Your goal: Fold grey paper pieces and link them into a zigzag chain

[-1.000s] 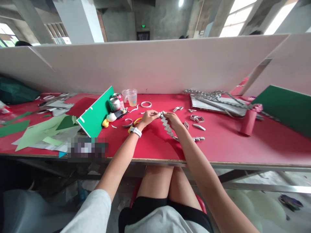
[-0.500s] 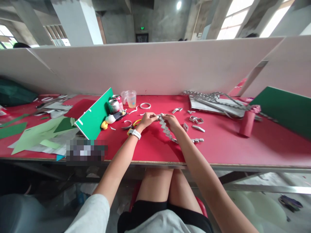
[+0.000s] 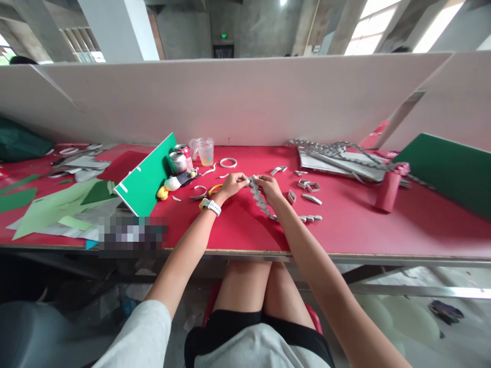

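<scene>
A grey chain of folded paper links (image 3: 262, 203) hangs in a zigzag from my fingers and trails onto the red table, passing under my right forearm. My left hand (image 3: 235, 185) pinches its upper end from the left. On the other side, my right hand (image 3: 270, 188) is closed on the same end, fingertips close to those of the left. Several loose folded grey links (image 3: 303, 184) lie to the right of my right hand. Scissors with yellow handles (image 3: 210, 192) lie partly hidden behind my left wrist.
A green board (image 3: 148, 176) stands at the left beside drink cans (image 3: 178, 162), a plastic cup (image 3: 206, 152) and a small stuffed toy (image 3: 176, 182). Tape rolls lie nearby. Green paper sheets (image 3: 49, 207) cover the left. A pink bottle-shaped object (image 3: 389, 191) and braided grey strips (image 3: 337, 151) are right.
The whole view has shifted slightly, with the table a little higher in the picture. Both hands stay together at the chain's end, with only small finger movement.
</scene>
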The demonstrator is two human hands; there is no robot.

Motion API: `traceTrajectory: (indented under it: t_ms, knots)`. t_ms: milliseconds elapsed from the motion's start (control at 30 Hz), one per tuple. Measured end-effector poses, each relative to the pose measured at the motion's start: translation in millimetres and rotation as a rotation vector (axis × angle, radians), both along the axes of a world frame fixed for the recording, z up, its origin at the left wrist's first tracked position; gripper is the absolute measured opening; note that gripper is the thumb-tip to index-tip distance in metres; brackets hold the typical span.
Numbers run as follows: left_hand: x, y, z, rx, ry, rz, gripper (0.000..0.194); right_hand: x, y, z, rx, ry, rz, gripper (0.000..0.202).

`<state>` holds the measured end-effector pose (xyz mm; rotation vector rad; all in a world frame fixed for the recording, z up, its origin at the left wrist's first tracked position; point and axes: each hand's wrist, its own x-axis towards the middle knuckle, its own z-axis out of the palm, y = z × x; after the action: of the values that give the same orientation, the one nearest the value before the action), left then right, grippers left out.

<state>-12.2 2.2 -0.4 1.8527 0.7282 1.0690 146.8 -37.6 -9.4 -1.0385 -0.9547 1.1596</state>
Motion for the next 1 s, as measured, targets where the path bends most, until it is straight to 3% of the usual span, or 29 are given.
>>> traceTrajectory:
  t_ms: [367,667,1000]
  knots:
    - [-2.0,-0.5,0.5,0.025,-0.016,-0.110,0.023,0.4,2.1,0.7,0.008,0.016,0.011,0.035]
    - [-3.6,2.0,1.5,0.107,0.072,-0.052,0.016,4.5,1.4,1.3,0.031,-0.038,0.005,0.041]
    - [-3.4,2.0,-0.4,0.013,0.029,-0.053,0.025,2.1,4.9,0.1,-0.039,-0.017,0.027,0.032]
